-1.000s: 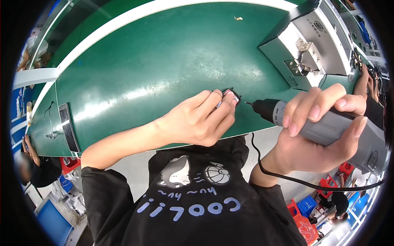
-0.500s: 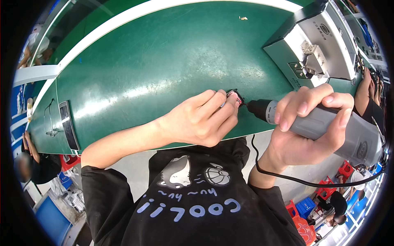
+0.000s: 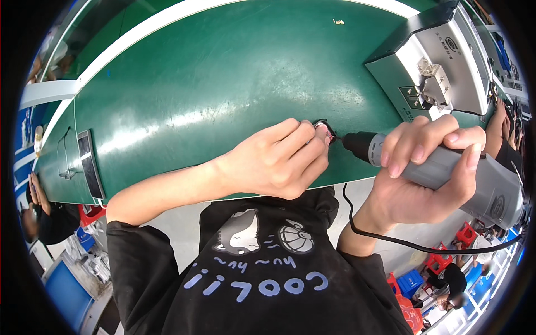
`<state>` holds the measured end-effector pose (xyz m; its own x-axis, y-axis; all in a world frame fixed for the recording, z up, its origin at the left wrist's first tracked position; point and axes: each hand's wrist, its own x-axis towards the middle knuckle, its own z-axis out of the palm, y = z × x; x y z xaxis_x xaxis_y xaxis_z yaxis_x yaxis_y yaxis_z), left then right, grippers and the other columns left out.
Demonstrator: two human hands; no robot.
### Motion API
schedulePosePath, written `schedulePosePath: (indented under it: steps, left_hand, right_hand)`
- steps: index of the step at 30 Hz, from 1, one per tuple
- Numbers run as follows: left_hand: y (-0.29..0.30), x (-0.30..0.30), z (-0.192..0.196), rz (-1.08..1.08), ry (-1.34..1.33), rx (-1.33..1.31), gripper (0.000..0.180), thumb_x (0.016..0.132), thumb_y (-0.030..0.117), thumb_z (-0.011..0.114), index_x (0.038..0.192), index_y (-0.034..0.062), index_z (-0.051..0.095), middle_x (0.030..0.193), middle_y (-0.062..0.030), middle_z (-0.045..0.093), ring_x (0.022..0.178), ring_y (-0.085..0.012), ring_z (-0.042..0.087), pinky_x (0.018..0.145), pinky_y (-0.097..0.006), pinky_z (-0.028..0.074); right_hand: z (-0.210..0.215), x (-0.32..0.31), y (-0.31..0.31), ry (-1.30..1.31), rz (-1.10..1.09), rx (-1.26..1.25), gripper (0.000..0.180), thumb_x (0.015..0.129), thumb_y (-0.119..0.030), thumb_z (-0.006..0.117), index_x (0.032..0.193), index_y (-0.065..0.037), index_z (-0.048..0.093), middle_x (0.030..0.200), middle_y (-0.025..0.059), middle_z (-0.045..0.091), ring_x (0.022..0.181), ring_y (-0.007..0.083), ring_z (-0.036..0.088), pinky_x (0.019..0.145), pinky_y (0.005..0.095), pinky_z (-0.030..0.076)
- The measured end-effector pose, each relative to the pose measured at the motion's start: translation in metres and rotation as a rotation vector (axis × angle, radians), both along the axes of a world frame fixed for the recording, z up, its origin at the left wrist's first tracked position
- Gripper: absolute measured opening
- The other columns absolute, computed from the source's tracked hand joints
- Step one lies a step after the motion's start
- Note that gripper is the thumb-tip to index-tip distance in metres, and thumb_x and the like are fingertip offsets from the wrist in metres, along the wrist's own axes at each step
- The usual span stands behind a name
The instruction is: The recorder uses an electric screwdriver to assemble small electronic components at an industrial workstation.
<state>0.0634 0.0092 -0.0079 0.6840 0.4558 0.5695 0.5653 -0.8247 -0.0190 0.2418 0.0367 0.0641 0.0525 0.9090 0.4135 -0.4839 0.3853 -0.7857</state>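
My left hand (image 3: 287, 156) pinches a small dark piece with red and pink on it (image 3: 330, 134) near the front edge of the green table; the fingers cover most of it. In my right hand (image 3: 427, 170) lies a grey electric screwdriver (image 3: 446, 173) with a black nose, its fingers wrapped around the body. The nose points left, and its thin bit reaches to the right side of the small piece. Whether the bit sits in a screw cannot be made out. A black cord (image 3: 430, 250) runs from the tool's rear and loops below my right wrist.
At the right stands a grey-white boxy machine (image 3: 391, 84) with a metal mechanism on its front. A tiny light-coloured scrap (image 3: 339, 22) lies at the table's far side. A phone (image 3: 90, 164) and glasses (image 3: 67, 159) lie at the left. Other people sit at both sides.
The view has shifted slightly, so the machine appears a little farther right. Both hands appear slightly farther right in the picture, still holding the same things, with the bit still at the small piece.
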Motion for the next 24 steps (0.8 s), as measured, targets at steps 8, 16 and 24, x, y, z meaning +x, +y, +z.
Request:
schedulePosePath:
  steps: [8,16,24]
  left_hand:
    - [0.0007,-0.0014,-0.0018,-0.014,-0.015,-0.003,0.012,0.073,0.002,0.072,0.082,-0.0030,0.066,0.088,-0.0118,0.067,0.071,-0.0191,0.060,0.058,-0.025,0.047]
    - [0.0002,-0.0024,-0.0005,-0.016,-0.014,-0.007,0.011,0.074,0.002,0.072,0.082,-0.0024,0.066,0.089,-0.0111,0.067,0.071,-0.0189,0.060,0.058,-0.026,0.047]
    - [0.0000,-0.0018,-0.0001,-0.012,0.001,-0.014,0.012,0.073,0.003,0.071,0.083,-0.0024,0.067,0.089,-0.0112,0.067,0.072,-0.0191,0.060,0.059,-0.026,0.047]
  right_hand:
    - [0.0053,-0.0035,-0.0033,-0.019,-0.114,-0.009,0.029,0.099,-0.029,0.035,0.096,-0.004,0.049,0.071,0.0102,0.048,0.039,0.0150,0.039,0.034,0.0267,0.033]
    - [0.0032,-0.0026,-0.0050,0.027,-0.087,-0.031,0.029,0.098,-0.029,0.036,0.096,-0.003,0.049,0.072,0.0109,0.048,0.040,0.0152,0.039,0.034,0.0264,0.033]
    - [0.0013,-0.0029,-0.0051,0.043,-0.069,-0.037,0.029,0.099,-0.029,0.036,0.097,-0.003,0.049,0.072,0.0105,0.047,0.041,0.0151,0.038,0.034,0.0269,0.033]
